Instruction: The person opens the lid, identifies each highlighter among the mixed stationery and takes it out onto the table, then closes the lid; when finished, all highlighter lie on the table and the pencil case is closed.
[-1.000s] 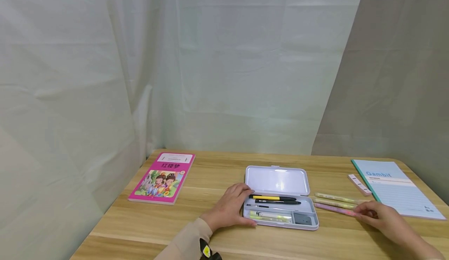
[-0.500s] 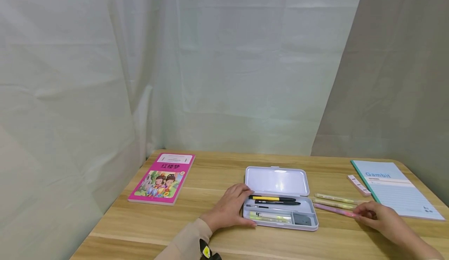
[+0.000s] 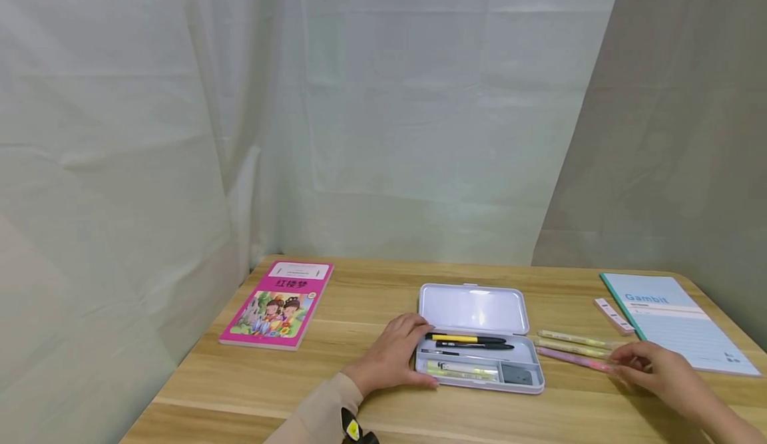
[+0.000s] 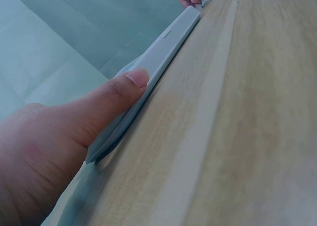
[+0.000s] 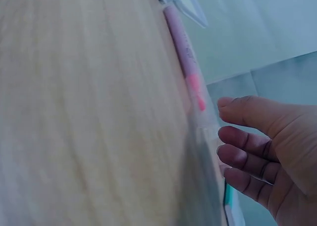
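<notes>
My left hand (image 3: 392, 354) grips the left end of an open white pencil case (image 3: 473, 309); in the left wrist view its thumb (image 4: 136, 80) presses the front wall. Inside the case lie a yellow-and-black pen (image 3: 464, 339), a black pen (image 3: 473, 346), a thin clear pen, a yellow wrapped item (image 3: 461, 370) and a dark grey eraser (image 3: 516, 374). My right hand (image 3: 662, 374) is at the right end of a pink-purple pen (image 3: 569, 358) in a clear wrapper. In the right wrist view, its loosely bent fingers (image 5: 245, 156) and thumb stand apart beside the wrapper end.
Two yellow wrapped pens (image 3: 572, 339) lie just behind the pink one. Farther right are a small pink-and-white box (image 3: 614, 315) and a light blue notebook (image 3: 683, 324). A pink book (image 3: 278, 307) lies at the table's left. Pale curtains (image 3: 419, 131) hang behind the table.
My right hand has shifted slightly to the right, baring a little more of the pink pen's end. The left hand and the pencil case stay in place.
</notes>
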Demonstrator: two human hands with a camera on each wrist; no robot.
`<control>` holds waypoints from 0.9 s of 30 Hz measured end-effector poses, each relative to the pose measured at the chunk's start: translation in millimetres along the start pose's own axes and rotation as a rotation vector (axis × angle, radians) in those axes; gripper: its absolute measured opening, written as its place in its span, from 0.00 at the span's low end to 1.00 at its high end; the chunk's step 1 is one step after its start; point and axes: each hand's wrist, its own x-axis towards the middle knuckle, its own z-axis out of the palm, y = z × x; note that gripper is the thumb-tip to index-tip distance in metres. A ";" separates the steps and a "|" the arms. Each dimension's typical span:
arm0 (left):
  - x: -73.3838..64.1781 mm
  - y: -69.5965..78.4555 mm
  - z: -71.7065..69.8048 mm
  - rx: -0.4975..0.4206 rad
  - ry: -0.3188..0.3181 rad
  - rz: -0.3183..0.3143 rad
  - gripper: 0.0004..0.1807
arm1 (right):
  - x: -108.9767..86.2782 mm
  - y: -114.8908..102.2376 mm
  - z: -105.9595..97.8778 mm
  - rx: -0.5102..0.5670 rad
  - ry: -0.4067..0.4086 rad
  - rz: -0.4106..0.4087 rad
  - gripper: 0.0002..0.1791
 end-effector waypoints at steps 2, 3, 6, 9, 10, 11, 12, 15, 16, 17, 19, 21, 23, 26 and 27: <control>0.0 -0.1 0.0 -0.004 0.000 -0.002 0.52 | 0.5 -0.8 -2.9 0.004 0.012 -0.001 0.07; -0.1 -0.1 -0.3 -0.006 0.001 -0.002 0.52 | 0.7 -1.3 -4.4 0.003 0.018 -0.001 0.07; -0.3 -0.5 0.1 -0.003 0.006 0.000 0.53 | 2.1 -2.9 -7.9 0.004 0.029 -0.015 0.07; -0.5 -0.5 0.3 -0.002 0.007 0.001 0.53 | 4.1 -5.9 -10.5 -0.002 0.044 -0.047 0.07; -0.3 -0.7 0.6 -0.001 0.008 0.002 0.53 | 5.0 -7.2 -11.2 -0.004 0.054 -0.063 0.07; -0.3 -0.6 0.6 -0.001 0.008 0.002 0.53 | 5.9 -8.7 -11.7 -0.006 0.063 -0.076 0.08; -0.2 -0.5 0.6 -0.001 0.008 0.003 0.53 | 6.7 -10.3 -12.3 -0.009 0.069 -0.088 0.08; 0.1 -0.6 0.8 0.005 0.015 0.011 0.52 | 10.1 -16.0 -14.7 -0.012 0.086 -0.121 0.09; 0.2 -0.5 0.8 0.007 0.018 0.013 0.52 | 11.5 -18.2 -15.7 -0.011 0.085 -0.131 0.09; 0.2 -0.4 0.6 0.008 0.019 0.014 0.52 | 13.0 -20.4 -16.7 -0.016 0.085 -0.140 0.09; 0.4 -0.3 0.7 0.013 0.022 0.018 0.52 | 16.0 -25.4 -19.0 -0.020 0.076 -0.149 0.09; 0.4 -0.4 0.8 0.014 0.023 0.020 0.52 | 18.7 -31.0 -21.4 -0.032 0.051 -0.144 0.08; 0.4 -0.3 0.5 0.013 0.024 0.021 0.52 | 21.8 -37.2 -23.6 -0.052 0.025 -0.136 0.08; 0.2 0.0 0.0 0.011 0.023 0.020 0.52 | 26.9 -46.5 -25.7 -0.073 0.006 -0.143 0.09; 0.2 0.3 -0.3 0.011 0.022 0.019 0.52 | 28.6 -49.1 -26.0 -0.078 0.004 -0.149 0.09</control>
